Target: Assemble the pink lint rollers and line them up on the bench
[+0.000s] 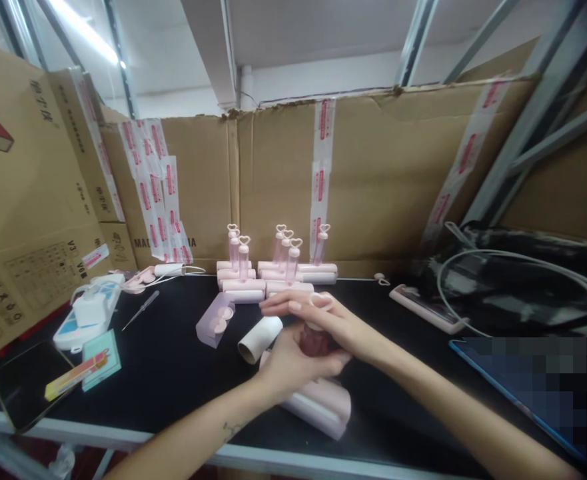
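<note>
My left hand [290, 360] is wrapped round a pink see-through tube [317, 339] near the front of the table. My right hand [340, 323] reaches over the tube's top with its fingers stretched leftward, and a heart-shaped loop [322, 301] pokes up beside them. Its hold on the cap is partly hidden. Under my left hand lies a pair of pale pink cylinders [320, 407]; whether the tube joins them is covered. A white hollow tube [260, 339] lies just left of my left hand. Left of that is a translucent lilac box [215, 321] with small pink pieces.
Behind my hands stand several pink tubes with heart tops [292, 263] on paired pink cylinders [243, 290]. To the left lie a screwdriver [143, 309], a power strip [86, 313] and a phone [28, 387]. A tablet-like device [518, 393] and a cable [443, 280] are right. Cardboard [373, 180] walls the back.
</note>
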The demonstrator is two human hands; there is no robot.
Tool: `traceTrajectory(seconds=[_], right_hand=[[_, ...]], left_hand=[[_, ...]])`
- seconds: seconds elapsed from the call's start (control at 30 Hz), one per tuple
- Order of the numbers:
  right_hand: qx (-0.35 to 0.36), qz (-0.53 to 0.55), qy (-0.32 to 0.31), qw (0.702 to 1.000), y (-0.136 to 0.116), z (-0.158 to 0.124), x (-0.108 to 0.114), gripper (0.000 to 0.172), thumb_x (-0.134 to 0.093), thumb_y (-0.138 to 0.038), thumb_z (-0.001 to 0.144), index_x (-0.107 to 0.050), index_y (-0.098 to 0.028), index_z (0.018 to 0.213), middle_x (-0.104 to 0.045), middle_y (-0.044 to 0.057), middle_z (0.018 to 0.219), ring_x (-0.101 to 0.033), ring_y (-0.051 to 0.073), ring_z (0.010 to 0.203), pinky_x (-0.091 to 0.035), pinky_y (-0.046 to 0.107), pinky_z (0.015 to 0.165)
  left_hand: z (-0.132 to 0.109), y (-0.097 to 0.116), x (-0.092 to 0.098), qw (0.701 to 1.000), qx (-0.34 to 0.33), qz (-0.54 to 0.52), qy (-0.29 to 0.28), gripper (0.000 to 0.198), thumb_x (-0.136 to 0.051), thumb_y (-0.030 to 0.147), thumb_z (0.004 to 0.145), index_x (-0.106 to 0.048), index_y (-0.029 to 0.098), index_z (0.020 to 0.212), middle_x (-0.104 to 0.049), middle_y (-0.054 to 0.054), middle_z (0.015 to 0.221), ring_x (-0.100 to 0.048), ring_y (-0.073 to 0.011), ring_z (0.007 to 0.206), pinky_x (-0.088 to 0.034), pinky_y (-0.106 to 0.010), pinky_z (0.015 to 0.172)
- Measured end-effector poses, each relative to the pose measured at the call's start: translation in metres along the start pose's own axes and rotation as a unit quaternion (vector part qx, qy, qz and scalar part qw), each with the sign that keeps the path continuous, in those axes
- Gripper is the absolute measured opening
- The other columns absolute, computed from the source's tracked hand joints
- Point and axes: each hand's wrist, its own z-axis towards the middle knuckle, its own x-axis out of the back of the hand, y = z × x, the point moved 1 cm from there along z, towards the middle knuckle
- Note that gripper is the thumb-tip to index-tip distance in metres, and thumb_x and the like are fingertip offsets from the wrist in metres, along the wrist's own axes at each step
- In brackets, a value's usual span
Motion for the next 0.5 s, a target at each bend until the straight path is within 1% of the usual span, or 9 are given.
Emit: traceTrajectory(seconds=[0.07, 0.1, 0.13, 0.23, 0.33, 0.4, 0.5], right_hand=[[-0.028, -0.014, -0.01, 0.999, -0.003, -0.005, 0.001, 0.041, -0.043, -0.047, 0.089, -0.07, -0.018, 0.097, -0.064, 0.01, 0.116, -0.059, 0.026, 0.107, -0.044, 0.042, 0.095], [-0.036, -0.018, -0.004, 0.999, -0.004, -0.008, 0.001, 0.043, -0.041, -0.049, 0.09, -0.068, -0.017, 0.099, -0.063, 0.011, 0.116, -0.06, 0.027, 0.105, -0.046, 0.042, 0.092], [-0.038, -0.022, 0.008, 0.999, -0.006, -0.01, 0.001, 0.044, -0.041, -0.05, 0.09, -0.066, -0.017, 0.103, -0.063, 0.012, 0.116, -0.061, 0.027, 0.104, -0.048, 0.042, 0.09], [-0.029, -0.03, 0.038, 0.998, -0.008, -0.015, 0.0, 0.04, -0.045, -0.046, 0.089, -0.061, -0.018, 0.111, -0.064, 0.012, 0.114, -0.061, 0.027, 0.104, -0.05, 0.041, 0.087], [-0.035, -0.031, 0.018, 0.999, -0.008, -0.014, 0.0, 0.036, -0.047, -0.043, 0.089, -0.059, -0.021, 0.114, -0.064, 0.01, 0.112, -0.06, 0.026, 0.106, -0.053, 0.039, 0.082], [-0.022, -0.045, -0.008, 0.999, -0.006, -0.011, 0.001, 0.036, -0.046, -0.044, 0.089, -0.062, -0.022, 0.113, -0.062, 0.009, 0.116, -0.058, 0.026, 0.109, -0.051, 0.039, 0.085], [0.038, -0.076, -0.038, 0.996, -0.001, -0.007, 0.004, 0.041, -0.037, -0.046, 0.091, -0.064, -0.025, 0.114, -0.053, 0.006, 0.129, -0.05, 0.026, 0.118, -0.041, 0.041, 0.099]], left_hand=[[-0.003, 0.004, -0.003, 0.997, -0.051, 0.064, 0.001, 0.016, -0.07, 0.019, 0.057, -0.058, 0.017, 0.067, -0.047, 0.004, 0.053, -0.042, -0.0106, 0.053, -0.03, -0.023, 0.049], [-0.005, 0.007, -0.004, 0.993, -0.071, 0.09, -0.01, 0.017, -0.069, 0.026, 0.059, -0.057, 0.017, 0.067, -0.046, 0.003, 0.053, -0.043, -0.0113, 0.053, -0.032, -0.024, 0.05], [-0.007, 0.009, -0.005, 0.992, -0.074, 0.094, -0.028, 0.021, -0.068, 0.033, 0.061, -0.057, 0.017, 0.069, -0.045, 0.003, 0.052, -0.042, -0.0114, 0.052, -0.032, -0.025, 0.05], [-0.011, 0.011, -0.002, 0.992, -0.075, 0.077, -0.068, 0.04, -0.062, 0.055, 0.063, -0.054, 0.017, 0.072, -0.041, 0.004, 0.049, -0.036, -0.0085, 0.045, -0.029, -0.024, 0.045], [-0.01, 0.003, 0.005, 0.994, -0.065, 0.028, -0.089, 0.054, -0.058, 0.065, 0.063, -0.055, 0.016, 0.084, -0.047, 0.002, 0.055, -0.037, -0.0075, 0.042, -0.026, -0.023, 0.042], [-0.008, -0.002, 0.009, 0.994, -0.044, -0.008, -0.098, 0.059, -0.052, 0.07, 0.066, -0.057, 0.016, 0.089, -0.051, 0.0, 0.057, -0.04, -0.0091, 0.04, -0.027, -0.024, 0.041], [-0.003, -0.002, 0.011, 0.993, -0.02, -0.027, -0.117, 0.065, -0.045, 0.077, 0.066, -0.06, 0.015, 0.081, -0.05, -0.001, 0.048, -0.045, -0.0132, 0.038, -0.031, -0.027, 0.041]])
